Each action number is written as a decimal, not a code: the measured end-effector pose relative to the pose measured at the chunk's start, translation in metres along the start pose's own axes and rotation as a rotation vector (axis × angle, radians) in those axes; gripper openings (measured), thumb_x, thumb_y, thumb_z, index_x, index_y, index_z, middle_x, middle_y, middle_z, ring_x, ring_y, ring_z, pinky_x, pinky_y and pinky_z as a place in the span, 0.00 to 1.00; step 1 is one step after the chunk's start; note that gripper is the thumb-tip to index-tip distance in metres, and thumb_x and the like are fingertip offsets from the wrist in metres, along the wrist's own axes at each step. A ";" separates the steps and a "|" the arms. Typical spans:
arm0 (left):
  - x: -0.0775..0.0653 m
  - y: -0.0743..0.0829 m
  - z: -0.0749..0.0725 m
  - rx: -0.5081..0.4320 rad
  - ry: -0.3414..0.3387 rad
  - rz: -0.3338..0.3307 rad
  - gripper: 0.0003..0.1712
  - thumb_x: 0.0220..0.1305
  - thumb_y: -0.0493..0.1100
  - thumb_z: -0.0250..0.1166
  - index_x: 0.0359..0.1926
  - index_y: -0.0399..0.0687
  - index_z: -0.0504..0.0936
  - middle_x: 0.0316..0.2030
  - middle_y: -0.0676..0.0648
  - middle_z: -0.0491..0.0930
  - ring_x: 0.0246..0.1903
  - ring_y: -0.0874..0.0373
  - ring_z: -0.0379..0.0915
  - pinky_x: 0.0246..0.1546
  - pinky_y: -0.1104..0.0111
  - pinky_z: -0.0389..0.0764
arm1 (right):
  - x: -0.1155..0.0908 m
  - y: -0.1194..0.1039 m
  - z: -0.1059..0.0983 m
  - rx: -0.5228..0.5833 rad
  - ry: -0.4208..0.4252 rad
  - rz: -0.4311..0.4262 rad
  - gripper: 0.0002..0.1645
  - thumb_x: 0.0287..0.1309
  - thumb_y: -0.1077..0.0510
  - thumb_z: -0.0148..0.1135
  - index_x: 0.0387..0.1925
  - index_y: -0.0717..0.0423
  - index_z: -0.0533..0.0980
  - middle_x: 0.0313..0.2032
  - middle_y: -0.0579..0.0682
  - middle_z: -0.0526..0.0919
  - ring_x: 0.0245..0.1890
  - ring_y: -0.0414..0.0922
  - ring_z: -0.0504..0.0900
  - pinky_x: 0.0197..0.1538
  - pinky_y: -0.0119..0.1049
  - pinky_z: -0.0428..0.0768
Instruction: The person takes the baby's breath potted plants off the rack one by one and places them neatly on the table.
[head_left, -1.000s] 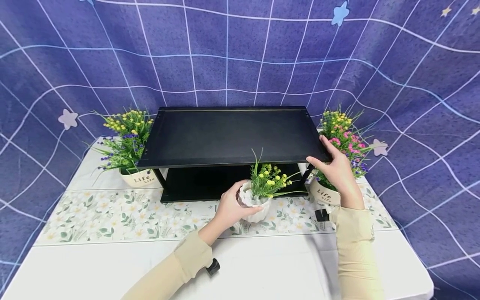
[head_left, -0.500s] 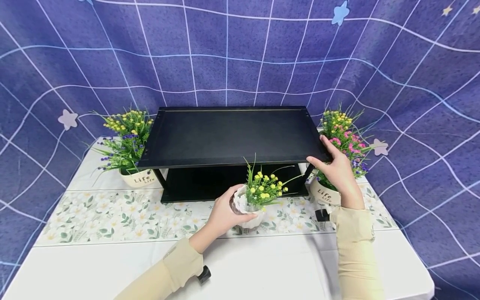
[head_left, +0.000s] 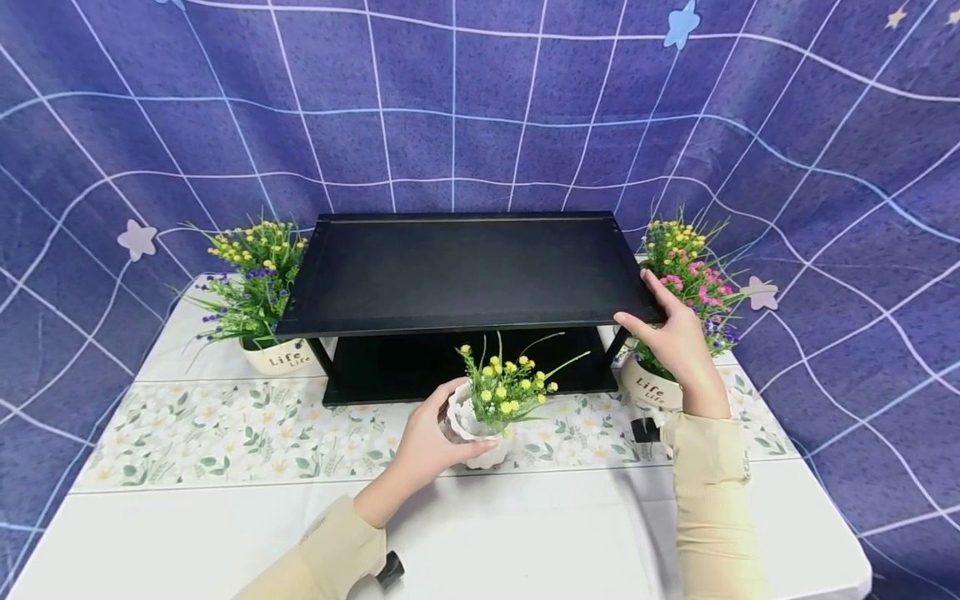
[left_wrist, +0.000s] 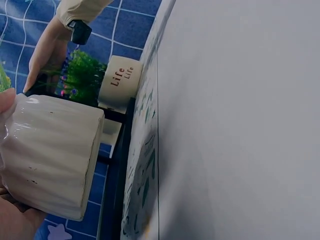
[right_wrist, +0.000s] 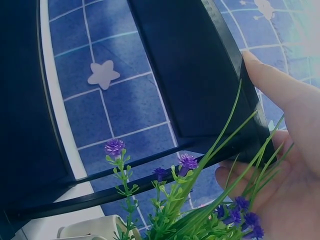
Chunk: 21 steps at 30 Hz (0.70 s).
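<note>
My left hand (head_left: 427, 442) grips a white fluted flowerpot (left_wrist: 55, 155) holding artificial yellow flowers (head_left: 506, 385). In the left wrist view there is a gap between the pot's base and the table, so it is held up, in front of the shelf. The black two-tier shelf (head_left: 465, 271) stands at the back of the table. At its front right corner my right hand (head_left: 678, 346) grips the upper board, thumb at the front edge. The right wrist view has the thumb (right_wrist: 272, 82) on one face of the board and fingers curled round the other.
A cream "Life" pot of yellow and purple flowers (head_left: 277, 358) stands left of the shelf. Another "Life" pot (head_left: 651, 387), with yellow, pink and purple flowers, is beside its right end, under my right hand. A floral runner (head_left: 247, 433) crosses the white table (head_left: 187, 533).
The left hand has drawn the flowerpot to the left and toward me, away from the shelf's front. My right hand stays on the shelf corner.
</note>
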<state>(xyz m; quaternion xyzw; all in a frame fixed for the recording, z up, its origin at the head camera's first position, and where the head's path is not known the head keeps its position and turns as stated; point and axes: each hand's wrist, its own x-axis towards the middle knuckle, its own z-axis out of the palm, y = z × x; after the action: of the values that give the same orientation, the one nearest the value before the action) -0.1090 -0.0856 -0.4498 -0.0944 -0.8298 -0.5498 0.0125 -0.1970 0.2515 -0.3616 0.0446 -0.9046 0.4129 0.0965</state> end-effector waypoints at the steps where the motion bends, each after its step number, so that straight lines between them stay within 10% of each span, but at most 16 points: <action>1: -0.001 0.000 -0.001 0.002 0.001 -0.001 0.50 0.37 0.47 0.83 0.65 0.58 0.70 0.59 0.49 0.76 0.58 0.53 0.75 0.58 0.58 0.78 | 0.000 0.000 0.000 0.001 0.000 0.002 0.49 0.58 0.41 0.65 0.75 0.45 0.54 0.73 0.55 0.59 0.71 0.59 0.61 0.70 0.56 0.63; 21: -0.024 -0.001 -0.047 0.120 0.105 0.017 0.50 0.39 0.47 0.82 0.66 0.52 0.70 0.60 0.42 0.76 0.60 0.46 0.73 0.59 0.52 0.76 | -0.001 -0.001 -0.001 0.014 0.000 0.010 0.49 0.58 0.41 0.66 0.75 0.43 0.54 0.73 0.54 0.59 0.72 0.57 0.60 0.71 0.54 0.63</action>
<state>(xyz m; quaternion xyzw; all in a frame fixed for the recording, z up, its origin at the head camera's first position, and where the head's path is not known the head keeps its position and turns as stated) -0.0897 -0.1321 -0.4349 -0.0713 -0.8587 -0.5030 0.0665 -0.1961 0.2514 -0.3608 0.0409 -0.9018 0.4198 0.0939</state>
